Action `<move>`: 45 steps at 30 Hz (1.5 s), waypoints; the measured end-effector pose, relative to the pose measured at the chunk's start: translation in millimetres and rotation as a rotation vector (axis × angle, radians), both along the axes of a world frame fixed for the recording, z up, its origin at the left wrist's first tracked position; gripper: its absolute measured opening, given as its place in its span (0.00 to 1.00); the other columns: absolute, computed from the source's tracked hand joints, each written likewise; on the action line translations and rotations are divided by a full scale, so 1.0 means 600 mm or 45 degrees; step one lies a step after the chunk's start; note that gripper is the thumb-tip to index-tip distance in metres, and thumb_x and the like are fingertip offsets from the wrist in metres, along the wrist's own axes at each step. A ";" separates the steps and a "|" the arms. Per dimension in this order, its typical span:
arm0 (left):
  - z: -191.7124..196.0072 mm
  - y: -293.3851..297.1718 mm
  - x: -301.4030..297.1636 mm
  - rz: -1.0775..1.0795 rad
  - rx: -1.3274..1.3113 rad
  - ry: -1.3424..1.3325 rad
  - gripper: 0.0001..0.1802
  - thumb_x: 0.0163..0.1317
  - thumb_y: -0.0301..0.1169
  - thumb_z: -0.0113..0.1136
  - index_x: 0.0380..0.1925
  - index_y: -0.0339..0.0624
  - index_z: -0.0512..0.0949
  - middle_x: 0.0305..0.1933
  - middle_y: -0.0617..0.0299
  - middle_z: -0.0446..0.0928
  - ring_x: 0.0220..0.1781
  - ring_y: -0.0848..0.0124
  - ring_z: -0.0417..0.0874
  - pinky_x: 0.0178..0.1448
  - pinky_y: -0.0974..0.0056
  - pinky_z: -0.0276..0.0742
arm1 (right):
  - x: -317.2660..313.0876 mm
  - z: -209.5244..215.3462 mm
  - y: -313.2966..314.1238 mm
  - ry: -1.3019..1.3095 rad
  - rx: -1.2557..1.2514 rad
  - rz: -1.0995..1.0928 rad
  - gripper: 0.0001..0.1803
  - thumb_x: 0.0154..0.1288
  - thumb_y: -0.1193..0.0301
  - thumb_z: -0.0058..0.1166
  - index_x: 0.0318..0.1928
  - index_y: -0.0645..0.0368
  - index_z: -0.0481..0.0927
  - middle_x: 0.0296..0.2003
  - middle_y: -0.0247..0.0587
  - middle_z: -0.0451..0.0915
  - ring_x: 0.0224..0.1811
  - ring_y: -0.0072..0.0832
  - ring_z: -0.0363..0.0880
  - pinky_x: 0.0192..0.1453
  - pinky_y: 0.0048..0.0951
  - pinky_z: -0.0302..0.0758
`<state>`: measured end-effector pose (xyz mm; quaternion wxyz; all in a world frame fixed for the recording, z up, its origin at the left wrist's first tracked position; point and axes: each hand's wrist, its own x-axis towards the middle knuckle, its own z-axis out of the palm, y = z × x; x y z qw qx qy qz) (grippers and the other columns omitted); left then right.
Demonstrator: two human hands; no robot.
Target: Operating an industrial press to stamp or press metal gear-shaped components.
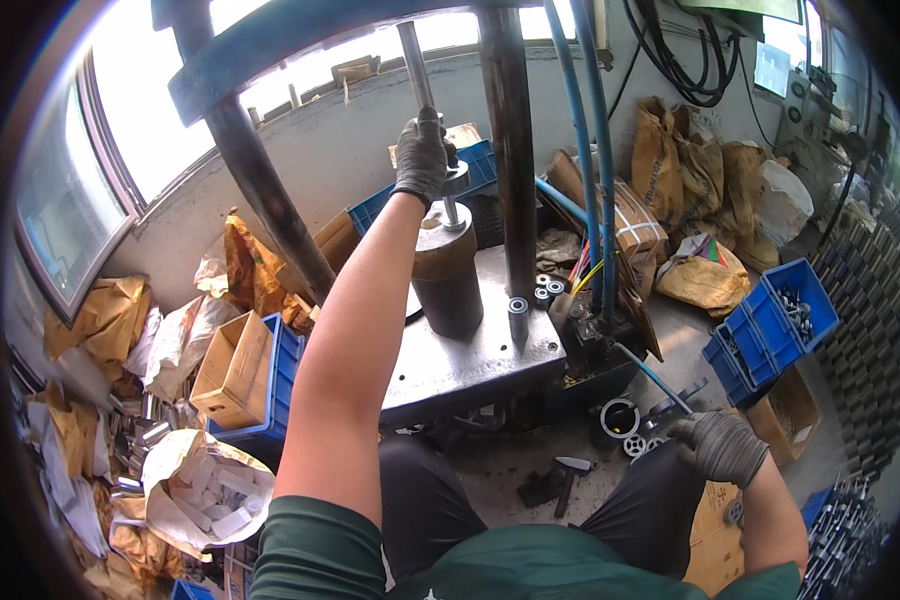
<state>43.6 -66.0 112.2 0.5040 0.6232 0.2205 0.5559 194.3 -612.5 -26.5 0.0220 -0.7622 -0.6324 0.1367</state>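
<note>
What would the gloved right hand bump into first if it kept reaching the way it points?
Probably the round grey ring lying just beyond the right hand, up and to its left; depth is hard to judge.

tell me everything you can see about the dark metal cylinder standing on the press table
The dark metal cylinder is a stout, upright block, brown-grey and dull like worn steel, with a flat lighter top. It stands on the grey steel press table, towards its back left. A thin bright rod rises from its top centre to a round metal piece held by the gloved left hand. The bare left forearm crosses just in front of its left side. Small ring-shaped parts sit to its right, apart from it.
</note>
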 end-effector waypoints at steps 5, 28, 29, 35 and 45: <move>-0.003 0.001 -0.001 0.005 0.061 -0.005 0.30 0.80 0.60 0.52 0.40 0.42 0.77 0.22 0.62 0.74 0.19 0.70 0.75 0.22 0.59 0.73 | -0.006 0.004 0.009 -0.086 -0.260 0.097 0.16 0.66 0.62 0.57 0.48 0.55 0.89 0.39 0.53 0.89 0.44 0.53 0.89 0.53 0.54 0.83; -0.004 0.003 -0.002 0.021 0.018 0.041 0.31 0.83 0.58 0.50 0.42 0.37 0.77 0.22 0.61 0.76 0.19 0.70 0.79 0.24 0.62 0.78 | -0.001 0.005 0.009 -0.050 -0.070 0.043 0.18 0.66 0.62 0.57 0.51 0.55 0.90 0.37 0.55 0.88 0.43 0.54 0.89 0.53 0.54 0.84; -0.005 0.004 -0.002 0.007 0.027 0.028 0.30 0.82 0.59 0.50 0.42 0.39 0.76 0.22 0.61 0.75 0.20 0.69 0.78 0.23 0.60 0.79 | 0.000 0.003 0.009 -0.056 -0.001 0.014 0.18 0.66 0.62 0.57 0.51 0.55 0.90 0.37 0.55 0.88 0.43 0.54 0.89 0.53 0.54 0.84; -0.013 0.016 0.001 -0.022 -0.013 0.021 0.29 0.80 0.61 0.52 0.43 0.44 0.75 0.24 0.63 0.74 0.22 0.69 0.77 0.22 0.55 0.82 | 0.001 0.001 0.008 -0.090 -0.107 0.086 0.19 0.66 0.62 0.59 0.53 0.55 0.89 0.38 0.54 0.89 0.44 0.53 0.89 0.54 0.54 0.83; -0.010 0.009 -0.001 -0.011 -0.021 0.042 0.29 0.81 0.61 0.52 0.42 0.44 0.75 0.24 0.63 0.75 0.22 0.69 0.78 0.22 0.58 0.81 | -0.002 0.003 0.007 -0.014 -0.003 0.068 0.18 0.68 0.63 0.58 0.54 0.56 0.88 0.42 0.52 0.89 0.47 0.52 0.88 0.55 0.52 0.83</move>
